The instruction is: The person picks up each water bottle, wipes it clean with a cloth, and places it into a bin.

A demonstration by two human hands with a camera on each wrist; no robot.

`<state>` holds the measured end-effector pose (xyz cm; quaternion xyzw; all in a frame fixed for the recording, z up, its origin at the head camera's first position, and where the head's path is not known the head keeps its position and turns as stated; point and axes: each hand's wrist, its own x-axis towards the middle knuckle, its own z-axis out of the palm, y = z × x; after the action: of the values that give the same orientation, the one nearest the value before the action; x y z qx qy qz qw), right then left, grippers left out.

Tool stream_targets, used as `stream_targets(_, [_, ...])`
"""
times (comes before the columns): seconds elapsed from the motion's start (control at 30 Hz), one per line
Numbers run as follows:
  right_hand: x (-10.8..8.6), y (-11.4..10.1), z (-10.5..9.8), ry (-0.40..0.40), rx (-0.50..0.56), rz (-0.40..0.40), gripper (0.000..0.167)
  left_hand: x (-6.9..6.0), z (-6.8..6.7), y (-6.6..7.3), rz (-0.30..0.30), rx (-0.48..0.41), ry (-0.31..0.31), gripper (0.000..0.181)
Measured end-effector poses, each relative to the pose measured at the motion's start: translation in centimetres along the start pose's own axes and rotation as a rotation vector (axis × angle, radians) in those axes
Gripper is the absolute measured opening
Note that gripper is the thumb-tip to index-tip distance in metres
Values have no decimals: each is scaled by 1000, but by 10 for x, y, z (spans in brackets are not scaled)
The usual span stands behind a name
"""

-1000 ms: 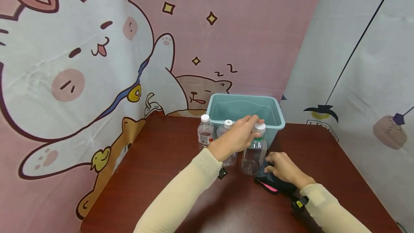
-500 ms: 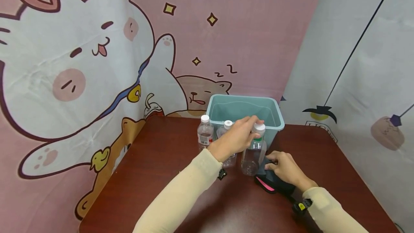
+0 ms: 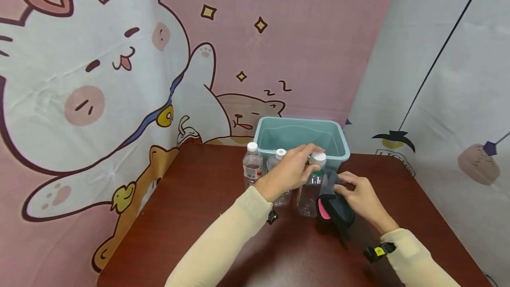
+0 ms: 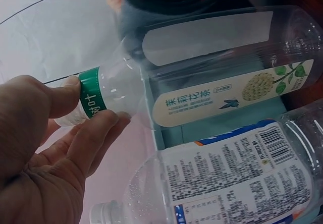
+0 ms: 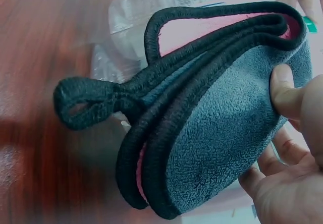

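My left hand (image 3: 292, 167) grips a clear plastic bottle (image 3: 308, 200) by its neck, just under the white cap. In the left wrist view, thumb and fingers pinch the green band (image 4: 90, 90) on that bottle. The bottle stands upright on the table. My right hand (image 3: 360, 196) pinches a folded grey cloth (image 3: 338, 209) with black edging and a pink inner side, held up against the bottle's right side. A black hanging loop (image 5: 83, 103) sticks out from the cloth in the right wrist view. Some of the right fingers are hidden behind the cloth.
Two more clear bottles stand to the left, one with a small label (image 3: 252, 172) and one partly behind my left hand, its white cap (image 3: 280, 153) showing. A light blue plastic bin (image 3: 303, 134) sits behind them on the brown table (image 3: 199, 198). A printed curtain (image 3: 318, 48) hangs behind.
The right hand has lifted the folded cloth off the table and brought it up beside the bottle. The left hand has stayed on the bottle's neck.
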<state>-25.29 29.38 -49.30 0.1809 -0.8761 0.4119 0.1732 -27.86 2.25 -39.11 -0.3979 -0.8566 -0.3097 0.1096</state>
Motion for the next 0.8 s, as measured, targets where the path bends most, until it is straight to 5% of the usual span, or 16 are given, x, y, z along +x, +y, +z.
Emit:
stream_targets(0.4, [12, -19, -9, 32, 106, -28, 29, -2, 7, -5, -17, -32, 33, 51])
stream_targets(0.8, [27, -33, -6, 68, 93, -104, 35, 0, 5, -6, -39, -45, 34, 49])
